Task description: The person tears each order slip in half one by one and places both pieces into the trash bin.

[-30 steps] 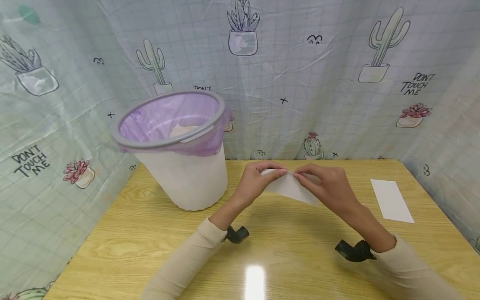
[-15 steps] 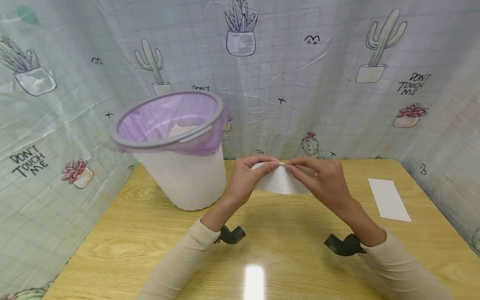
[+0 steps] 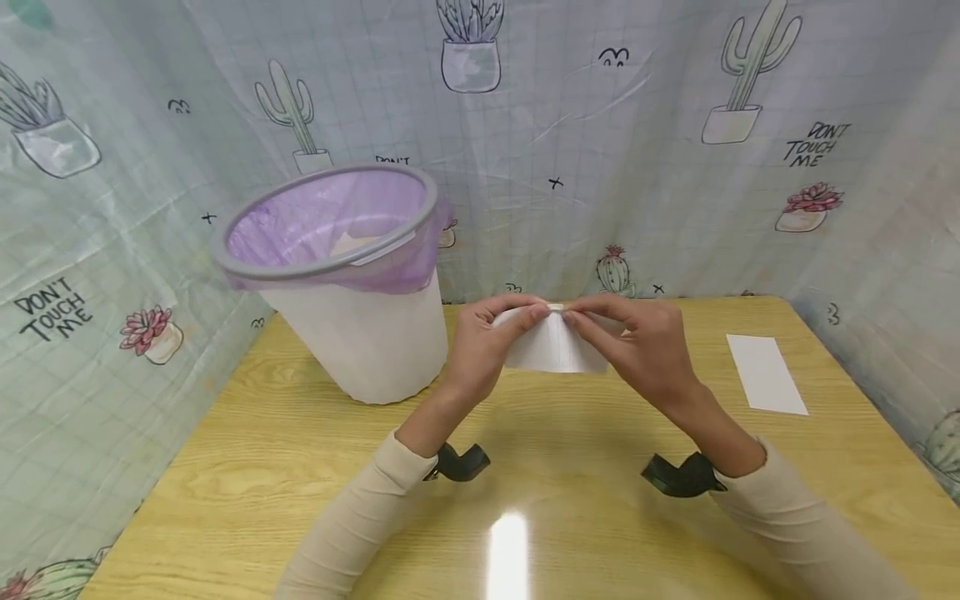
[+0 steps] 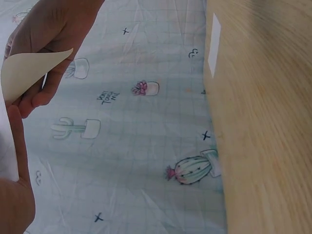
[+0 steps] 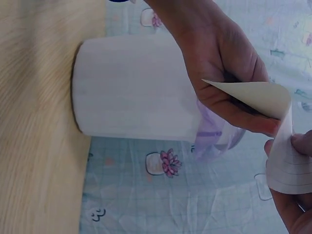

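Between both hands, raised over the table in the head view, is a sheet of white paper. My left hand pinches its upper edge between thumb and forefinger. The right hand pinches that same edge just beside it, so the thumbs nearly meet. A crease runs down the sheet from there, and its sides curve back. The right wrist view shows faint printed lines on the paper and one curled, cream-toned side.
A white bin with a grey rim and purple liner stands at the left, with paper visible inside. Another white sheet lies flat at the right of the wooden table. A cactus-print curtain hangs behind.
The hands have drawn closer together and shifted slightly left. The paper has gone from a tilted, flatter sheet to one bent along a crease between the thumbs.
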Action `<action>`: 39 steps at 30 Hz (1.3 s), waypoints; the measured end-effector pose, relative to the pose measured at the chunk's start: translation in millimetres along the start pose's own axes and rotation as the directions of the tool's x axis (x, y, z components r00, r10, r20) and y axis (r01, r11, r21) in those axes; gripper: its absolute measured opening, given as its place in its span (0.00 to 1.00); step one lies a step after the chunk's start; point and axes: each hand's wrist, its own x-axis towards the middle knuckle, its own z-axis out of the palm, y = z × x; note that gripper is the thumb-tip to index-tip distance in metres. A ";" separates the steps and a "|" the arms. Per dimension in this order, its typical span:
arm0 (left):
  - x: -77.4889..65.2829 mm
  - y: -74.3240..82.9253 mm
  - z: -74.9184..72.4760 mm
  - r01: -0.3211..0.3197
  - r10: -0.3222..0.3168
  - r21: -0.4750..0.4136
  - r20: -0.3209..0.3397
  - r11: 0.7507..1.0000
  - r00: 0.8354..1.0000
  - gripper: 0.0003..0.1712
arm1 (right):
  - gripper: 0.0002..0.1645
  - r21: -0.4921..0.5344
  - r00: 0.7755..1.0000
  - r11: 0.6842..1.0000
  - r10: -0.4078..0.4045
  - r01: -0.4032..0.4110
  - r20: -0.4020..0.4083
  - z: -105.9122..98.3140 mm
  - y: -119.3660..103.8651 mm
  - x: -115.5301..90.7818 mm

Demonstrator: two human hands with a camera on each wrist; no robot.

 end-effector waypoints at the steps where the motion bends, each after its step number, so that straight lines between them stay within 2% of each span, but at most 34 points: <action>1: 1.2 1.6 -0.3 -0.002 0.002 0.003 -0.002 1.000 1.000 0.13 | 0.08 0.003 1.000 1.000 0.003 -0.003 0.005 -1.5 -0.9 1.3; 6: 7.2 12.7 -5.8 -0.036 0.037 0.026 -0.032 0.999 0.999 0.13 | 0.09 0.022 1.000 1.000 0.006 -0.005 -0.006 -12.6 -3.5 6.4; 8: 10.3 19.4 -13.6 -0.083 0.084 0.031 -0.063 0.996 0.994 0.12 | 0.09 0.030 0.998 0.999 0.042 -0.040 -0.040 -21.9 -3.5 7.6; 11: 14.5 33.7 -29.2 -0.178 0.183 0.054 -0.093 0.982 0.979 0.10 | 0.08 0.053 0.986 0.989 0.145 -0.141 -0.083 -40.6 -0.9 10.4; 14: 16.4 46.2 -42.0 -0.246 0.254 0.103 -0.077 0.964 0.964 0.08 | 0.07 0.073 0.974 0.977 0.207 -0.201 -0.092 -53.4 2.5 13.5; 16: 16.4 52.5 -46.8 -0.257 0.268 0.152 -0.057 0.954 0.962 0.07 | 0.08 0.078 0.977 0.979 0.195 -0.189 -0.081 -55.1 3.7 15.5; 21: 12.9 67.2 -48.9 -0.215 0.235 0.269 -0.045 0.939 0.971 0.07 | 0.08 0.060 0.990 0.990 0.133 -0.129 -0.051 -50.2 2.8 19.2; 25: 8.8 77.9 -49.1 -0.195 0.222 0.323 -0.048 0.926 0.974 0.08 | 0.07 0.029 0.992 0.993 0.116 -0.115 -0.048 -46.3 3.1 20.6; 29: 6.3 81.1 -51.5 -0.166 0.193 0.336 -0.047 0.927 0.980 0.09 | 0.08 -0.014 0.992 0.993 0.113 -0.114 -0.057 -44.4 4.7 19.8; 32: 4.3 81.5 -52.7 -0.159 0.182 0.343 -0.035 0.926 0.983 0.10 | 0.09 -0.011 0.993 0.994 0.104 -0.104 -0.053 -43.4 6.0 19.7; 39: 0.3 86.9 -52.6 -0.173 0.191 0.422 0.000 0.890 0.982 0.10 | 0.11 0.046 0.998 0.998 0.049 -0.048 -0.038 -38.0 5.6 28.2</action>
